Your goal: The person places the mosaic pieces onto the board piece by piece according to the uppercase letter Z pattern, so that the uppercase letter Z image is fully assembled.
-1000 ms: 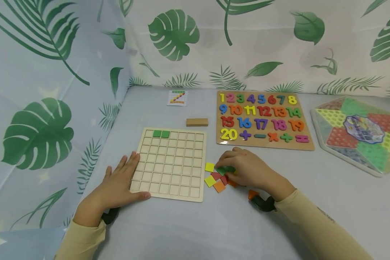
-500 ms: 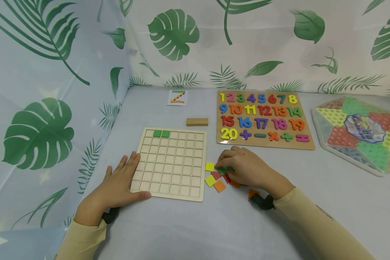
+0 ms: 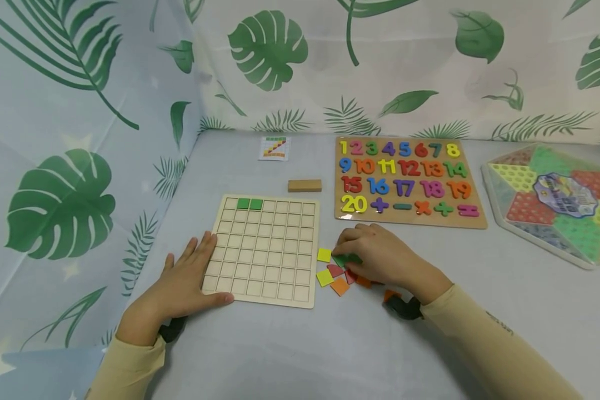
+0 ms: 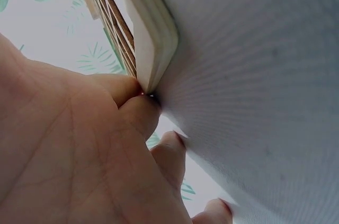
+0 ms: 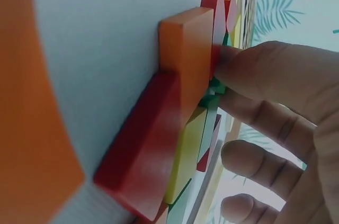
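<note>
pale grey cloth (image 3: 280, 355) lies under everything. the right hand (image 3: 380, 253) pinches a green tile (image 3: 348, 259) between thumb and forefinger, amid loose tiles (image 3: 335, 270) just right of the grid board (image 3: 263, 243). the left hand (image 3: 180, 289) lies spread against that board's left edge, apparently steadying it. how many tiles the right hand hides cannot be told.

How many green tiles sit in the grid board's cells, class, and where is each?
2. Both are in the far row of the board: one tile second from the left, another tile third. No cell looks hidden.
</note>
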Demonstrator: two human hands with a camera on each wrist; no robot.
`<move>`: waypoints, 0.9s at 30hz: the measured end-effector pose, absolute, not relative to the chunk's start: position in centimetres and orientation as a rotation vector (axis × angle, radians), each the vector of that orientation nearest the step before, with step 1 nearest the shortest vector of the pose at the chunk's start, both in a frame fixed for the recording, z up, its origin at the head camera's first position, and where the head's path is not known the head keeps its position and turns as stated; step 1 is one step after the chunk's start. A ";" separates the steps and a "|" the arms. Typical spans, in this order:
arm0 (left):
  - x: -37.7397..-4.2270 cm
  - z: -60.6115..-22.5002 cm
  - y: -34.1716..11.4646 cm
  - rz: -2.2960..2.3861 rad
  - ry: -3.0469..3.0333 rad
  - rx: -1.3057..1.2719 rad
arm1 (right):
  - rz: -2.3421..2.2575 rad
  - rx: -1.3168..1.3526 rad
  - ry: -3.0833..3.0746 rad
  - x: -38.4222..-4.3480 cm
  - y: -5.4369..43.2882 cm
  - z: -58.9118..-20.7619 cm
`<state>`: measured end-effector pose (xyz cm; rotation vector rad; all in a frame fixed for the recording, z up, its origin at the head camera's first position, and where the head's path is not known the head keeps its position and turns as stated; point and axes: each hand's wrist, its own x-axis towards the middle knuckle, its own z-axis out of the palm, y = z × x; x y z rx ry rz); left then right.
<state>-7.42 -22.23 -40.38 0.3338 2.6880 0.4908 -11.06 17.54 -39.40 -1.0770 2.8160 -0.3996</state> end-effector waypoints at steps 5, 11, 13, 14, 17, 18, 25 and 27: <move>-7.4 -40.3 -22.3 0.496 2.688 0.330 | -0.397 -1.090 2.818 -11.6 17.3 -39.3; -7.4 -40.2 -22.4 0.502 2.685 0.330 | -0.559 -1.018 2.845 -12.7 16.4 -39.0; -7.4 -40.2 -22.4 0.504 2.683 0.329 | -0.597 -1.024 2.871 -13.3 15.8 -38.9; -7.4 -40.2 -22.4 0.506 2.681 0.330 | -0.607 -1.017 2.882 -13.6 15.4 -38.8; -7.4 -40.2 -22.4 0.514 2.678 0.330 | -0.613 -0.990 2.906 -14.5 14.3 -38.5; -7.4 -40.2 -22.4 0.515 2.678 0.331 | -0.604 -0.972 2.911 -14.7 13.9 -38.4; -7.4 -40.3 -22.4 0.504 2.691 0.332 | -0.591 -0.893 2.910 -17.4 10.8 -38.5; -7.4 -40.3 -22.4 0.503 2.694 0.332 | -0.585 -0.867 2.901 -18.2 9.8 -38.5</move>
